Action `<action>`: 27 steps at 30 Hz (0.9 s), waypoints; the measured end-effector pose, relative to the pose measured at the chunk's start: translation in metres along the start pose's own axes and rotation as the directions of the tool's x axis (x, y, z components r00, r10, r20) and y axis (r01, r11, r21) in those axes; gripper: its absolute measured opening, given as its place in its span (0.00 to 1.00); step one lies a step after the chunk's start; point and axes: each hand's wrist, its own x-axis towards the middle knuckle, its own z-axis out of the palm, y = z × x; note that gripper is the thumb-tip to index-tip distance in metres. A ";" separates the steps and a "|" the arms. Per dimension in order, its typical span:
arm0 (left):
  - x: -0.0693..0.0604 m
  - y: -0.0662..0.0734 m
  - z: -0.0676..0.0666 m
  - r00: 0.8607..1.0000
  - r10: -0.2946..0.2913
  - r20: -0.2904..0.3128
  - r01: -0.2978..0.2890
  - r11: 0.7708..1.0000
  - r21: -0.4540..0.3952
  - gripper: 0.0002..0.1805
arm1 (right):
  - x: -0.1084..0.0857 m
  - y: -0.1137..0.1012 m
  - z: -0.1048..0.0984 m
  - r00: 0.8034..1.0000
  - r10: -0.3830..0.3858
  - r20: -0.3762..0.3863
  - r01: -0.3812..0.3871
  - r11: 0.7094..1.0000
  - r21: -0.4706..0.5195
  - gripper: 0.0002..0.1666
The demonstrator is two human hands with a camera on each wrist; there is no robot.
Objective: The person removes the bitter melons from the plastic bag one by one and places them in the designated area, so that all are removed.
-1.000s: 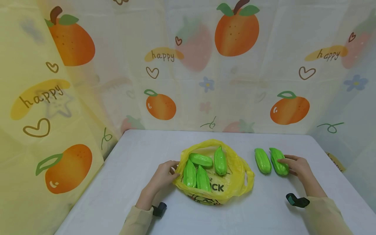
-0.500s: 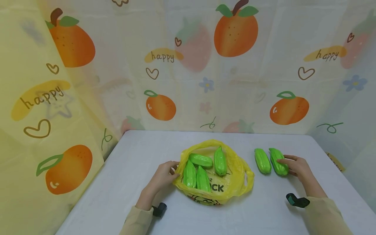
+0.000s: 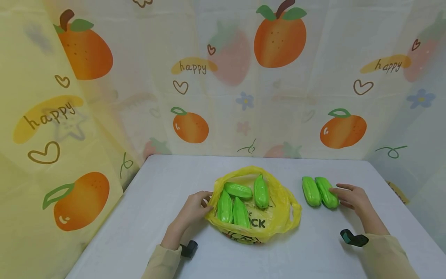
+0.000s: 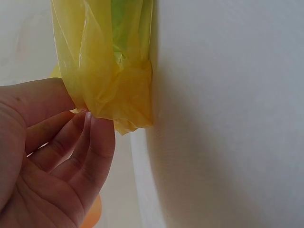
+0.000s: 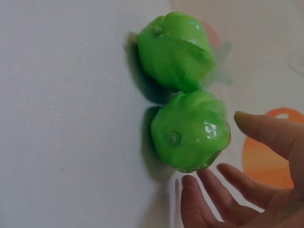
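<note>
A yellow plastic bag [image 3: 278,221] lies with its mouth facing up, several green vegetables [image 3: 261,192] inside. My left hand [image 3: 194,208] pinches the bag's left rim; the left wrist view has thumb and fingers on the yellow film [image 4: 102,90]. To the right of the bag, two more green vegetables lie side by side, a left one [image 3: 311,191] and a right one [image 3: 326,193], nearly parallel. Beside the right one is my right hand [image 3: 356,198], fingers spread and relaxed. In the right wrist view that vegetable [image 5: 190,137] sits against the other, close to the fingertips, not gripped.
The white table [image 3: 299,255] has its back edge by a curtain [image 3: 278,89] printed with fruit. A dark wrist device shows at each sleeve, left [image 3: 189,249] and right [image 3: 354,238].
The right-hand green vegetable has shifted left and turned slightly, closing the gap to its neighbour. My right fingers have come off it. My left hand has stayed on the bag.
</note>
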 end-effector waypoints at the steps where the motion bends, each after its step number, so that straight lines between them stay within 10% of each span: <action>1: 0.000 0.000 0.000 1.000 0.001 0.000 -0.001 1.000 0.000 0.22 | -0.001 0.000 0.000 1.000 -0.001 -0.004 0.001 1.000 -0.005 0.52; 12: 0.000 0.000 -0.001 1.000 0.013 -0.001 -0.013 1.000 -0.001 0.22 | 0.002 0.004 -0.003 0.994 -0.070 -0.084 0.067 0.997 -0.032 0.53; 22: 0.000 -0.001 0.000 1.000 0.002 -0.001 -0.002 1.000 0.002 0.22 | 0.047 0.031 -0.005 0.976 -0.191 -0.103 0.187 0.981 -0.047 0.54; 27: 0.000 0.000 0.000 1.000 0.003 0.000 -0.003 1.000 -0.002 0.22 | 0.034 0.013 0.003 0.971 -0.216 -0.105 0.214 0.976 -0.028 0.47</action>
